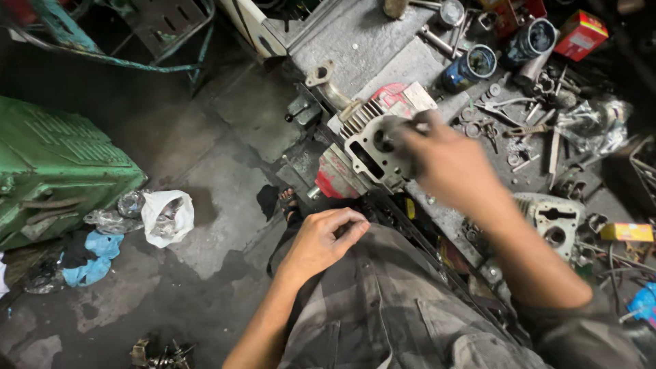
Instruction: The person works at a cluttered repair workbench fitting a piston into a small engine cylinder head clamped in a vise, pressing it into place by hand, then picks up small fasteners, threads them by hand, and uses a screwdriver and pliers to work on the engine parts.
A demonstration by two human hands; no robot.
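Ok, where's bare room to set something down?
Free: the grey slab top behind the finned cylinder, and the concrete floor between the green machine and bench. Crowded: right of the right hand, among scattered tools and cans.

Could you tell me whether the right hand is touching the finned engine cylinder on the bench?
Touching: the head view shows the right hand with fingertips pressed on the engine cylinder, no gap visible, though motion-blurred.

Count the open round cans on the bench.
2: a blue can at the bench's far side and a dark can right of it. Clutter may hide others.
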